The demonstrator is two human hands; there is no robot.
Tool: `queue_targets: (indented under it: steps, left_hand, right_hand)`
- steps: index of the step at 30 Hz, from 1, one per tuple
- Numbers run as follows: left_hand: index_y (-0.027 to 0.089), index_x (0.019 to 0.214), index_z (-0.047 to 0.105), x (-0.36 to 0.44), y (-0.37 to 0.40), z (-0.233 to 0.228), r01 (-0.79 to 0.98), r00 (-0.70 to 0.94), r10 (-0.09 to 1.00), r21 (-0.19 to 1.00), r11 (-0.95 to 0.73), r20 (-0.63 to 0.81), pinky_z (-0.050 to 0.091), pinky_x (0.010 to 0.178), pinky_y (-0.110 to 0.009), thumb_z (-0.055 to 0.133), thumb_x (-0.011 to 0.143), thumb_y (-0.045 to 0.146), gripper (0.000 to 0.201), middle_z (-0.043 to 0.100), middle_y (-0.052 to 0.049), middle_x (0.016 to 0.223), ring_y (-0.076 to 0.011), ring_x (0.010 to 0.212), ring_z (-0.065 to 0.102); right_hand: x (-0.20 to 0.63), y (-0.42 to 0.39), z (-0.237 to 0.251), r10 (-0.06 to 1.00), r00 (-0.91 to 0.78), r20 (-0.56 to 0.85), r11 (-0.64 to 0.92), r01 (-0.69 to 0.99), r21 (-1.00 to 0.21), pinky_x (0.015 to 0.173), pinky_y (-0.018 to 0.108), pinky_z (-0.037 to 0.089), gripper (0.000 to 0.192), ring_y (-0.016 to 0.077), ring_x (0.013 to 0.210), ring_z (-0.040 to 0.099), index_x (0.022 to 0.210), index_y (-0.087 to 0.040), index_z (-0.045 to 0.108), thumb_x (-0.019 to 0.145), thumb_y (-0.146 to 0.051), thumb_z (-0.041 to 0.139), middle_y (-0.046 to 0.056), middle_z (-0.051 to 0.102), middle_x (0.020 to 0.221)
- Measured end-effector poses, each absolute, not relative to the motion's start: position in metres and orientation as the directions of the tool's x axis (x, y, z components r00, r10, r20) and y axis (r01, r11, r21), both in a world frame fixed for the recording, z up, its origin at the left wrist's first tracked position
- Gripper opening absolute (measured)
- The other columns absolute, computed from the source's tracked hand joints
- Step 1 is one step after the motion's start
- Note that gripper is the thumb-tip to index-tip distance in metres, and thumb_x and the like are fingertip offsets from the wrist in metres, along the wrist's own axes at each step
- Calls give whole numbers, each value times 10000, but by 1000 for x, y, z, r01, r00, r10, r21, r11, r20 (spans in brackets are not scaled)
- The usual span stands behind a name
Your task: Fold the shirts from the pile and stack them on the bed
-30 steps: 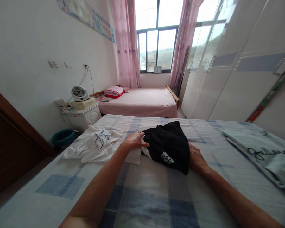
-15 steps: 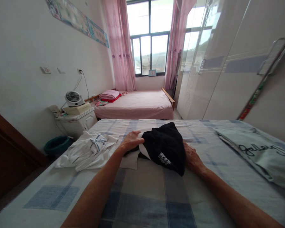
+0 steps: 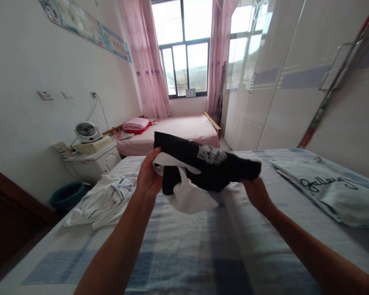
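Now you hold the folded black garment [image 3: 203,166] up in the air above the bed [image 3: 184,250], between your two hands. Your left hand [image 3: 149,176] grips its left end, fingers closed on the black cloth and the white piece [image 3: 187,196] hanging beneath, while your right hand [image 3: 255,192] supports the right end from below. White clothes [image 3: 101,200] lie on the bed, left of your left hand.

Left of the grip, a crumpled white garment with a striped collar [image 3: 106,198] lies on the blue-checked bedsheet [image 3: 184,254]. Off right rests a pale green folded cloth with black script lettering [image 3: 329,186]. Beyond, a small white fan [image 3: 86,131] tops a white bedside cabinet [image 3: 94,162].
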State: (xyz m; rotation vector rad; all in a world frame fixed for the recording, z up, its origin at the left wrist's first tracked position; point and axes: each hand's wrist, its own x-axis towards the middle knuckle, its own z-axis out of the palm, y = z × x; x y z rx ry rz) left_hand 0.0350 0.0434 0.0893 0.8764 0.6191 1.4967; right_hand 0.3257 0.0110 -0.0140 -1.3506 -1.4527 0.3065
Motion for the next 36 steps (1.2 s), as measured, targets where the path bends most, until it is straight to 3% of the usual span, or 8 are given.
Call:
queue_targets:
  steps: [3,9,13,18,23,26,31,36]
  left_hand:
    - [156,874,617,22,62,86,-579,30,993,812,-75,114,523,661,-283,587,717,293,211,673,-28,743,-191,740,655]
    - [202,1024,608,9,93,51,-94,-238,968,991,-100,75,455,720,-258,660,635,255,397,657,-18,962,-154,870,608]
    - [150,962,667,28,83,34,183,213,963,962,-204,164,450,739,-286,673,671,388,376,679,-63,919,-183,843,610]
    - [167,1041,676,74,57,0,435,597,792,779,-451,125,479,765,-287,647,723,330,358,671,-68,992,-188,852,623]
    - [181,1049,667,95,44,-28,554,705,678,436,-710,208,456,869,-325,630,726,211,326,617,-84,1101,-229,998,575]
    - [203,903,680,94,45,-31,588,669,702,404,-701,244,456,783,-293,523,799,196,188,626,-55,984,-199,908,585]
    - [205,893,614,90,46,-10,497,484,785,616,-611,388,421,717,-278,463,833,215,163,605,-14,826,-161,751,551]
    - [218,873,532,75,45,26,330,133,838,774,-540,528,388,687,-255,434,871,268,110,516,23,735,-145,707,485]
  right_hand:
    - [329,2,13,872,313,376,213,449,-868,506,263,416,434,155,557,514,696,-162,589,842,-545,445,3,568,570]
    - [341,10,-4,937,139,321,220,478,-850,701,281,471,383,173,733,563,711,-197,600,843,-512,427,18,642,725]
    - [354,28,-43,949,158,273,133,583,-802,701,304,486,330,196,739,593,712,-220,623,826,-427,393,27,659,705]
    - [362,37,-67,925,159,344,128,722,-680,805,319,481,297,192,848,627,889,-212,655,735,-220,402,53,682,912]
    - [368,36,-79,912,15,410,175,890,-422,884,385,452,350,252,1077,562,1027,-214,645,718,-201,481,104,609,1187]
    - [366,33,-78,944,6,329,120,925,-360,846,399,447,327,269,1055,568,1043,-207,629,753,-200,478,122,619,1176]
    - [360,31,-68,926,150,346,87,809,-581,774,335,447,182,197,819,607,869,-197,595,796,-245,435,72,658,893]
    - [369,31,-51,797,528,294,58,417,-907,646,309,466,237,169,681,566,845,-201,540,753,-413,489,7,599,727]
